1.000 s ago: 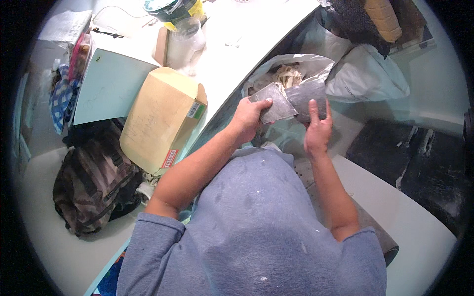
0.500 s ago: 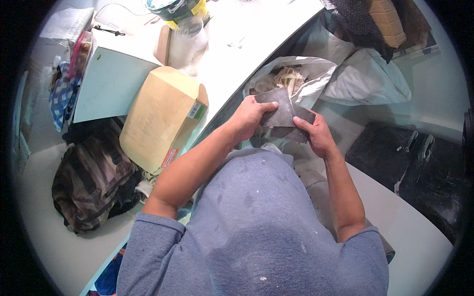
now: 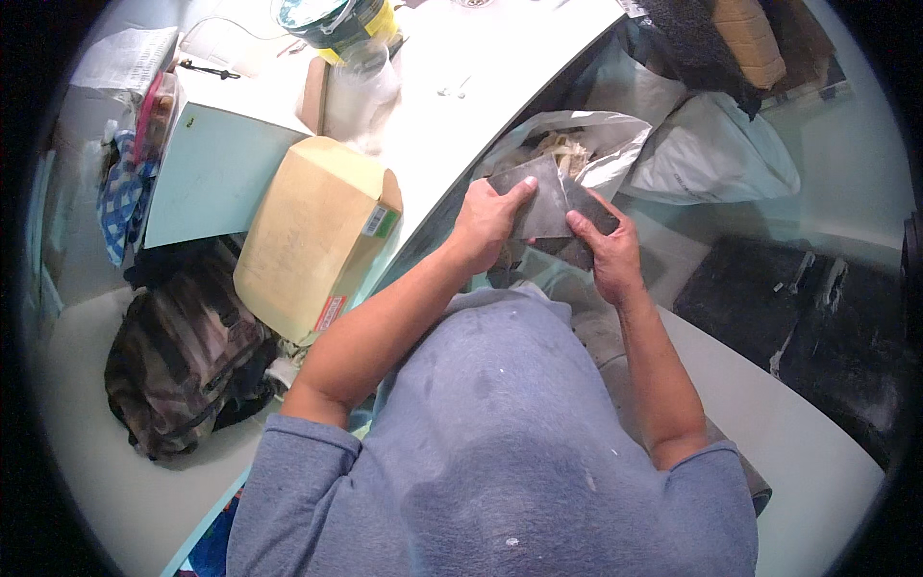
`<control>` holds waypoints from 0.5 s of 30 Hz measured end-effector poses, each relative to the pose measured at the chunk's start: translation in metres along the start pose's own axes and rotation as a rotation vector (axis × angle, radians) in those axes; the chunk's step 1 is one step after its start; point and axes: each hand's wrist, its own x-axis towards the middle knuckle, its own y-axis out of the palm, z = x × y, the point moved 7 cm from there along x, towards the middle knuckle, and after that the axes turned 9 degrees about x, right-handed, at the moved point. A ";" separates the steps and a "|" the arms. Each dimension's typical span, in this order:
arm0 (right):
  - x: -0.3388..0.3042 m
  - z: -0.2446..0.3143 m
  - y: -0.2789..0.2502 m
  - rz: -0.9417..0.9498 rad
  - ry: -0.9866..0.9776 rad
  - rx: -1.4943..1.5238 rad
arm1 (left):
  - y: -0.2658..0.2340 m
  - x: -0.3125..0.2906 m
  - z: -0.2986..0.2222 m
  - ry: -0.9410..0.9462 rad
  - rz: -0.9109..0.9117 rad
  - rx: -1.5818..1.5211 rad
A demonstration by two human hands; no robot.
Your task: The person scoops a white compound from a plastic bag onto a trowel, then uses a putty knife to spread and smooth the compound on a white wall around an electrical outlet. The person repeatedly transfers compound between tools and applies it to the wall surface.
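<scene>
White tabletop (image 3: 437, 125): I see it washed out, upper centre.
Backpack (image 3: 192, 361): I find it dim, left of frame.
Frame edges: bowed, fading to black.

Grey sheet (image 3: 540, 212): thin, flat, straight-edged, matt-faced; held at a slant above and right of frame centre. Dark sheet (image 3: 575, 252): thin, charcoal-coloured; held partly behind the grey sheet, showing to its right and below; full outline hidden; contact between them unclear.

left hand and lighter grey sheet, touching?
Touching. The head view shows the left hand gripping the lighter grey sheet at its edge, thumb on its upper face.
</scene>
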 end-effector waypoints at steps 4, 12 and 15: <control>-0.001 0.001 -0.005 0.096 0.121 -0.085 | -0.002 0.000 -0.001 -0.074 0.059 0.111; -0.003 0.009 -0.016 -0.234 -0.286 0.227 | -0.004 -0.010 0.000 0.006 -0.098 -0.111; -0.010 0.002 -0.004 -0.273 -0.336 0.192 | 0.002 -0.013 0.007 -0.033 -0.070 -0.114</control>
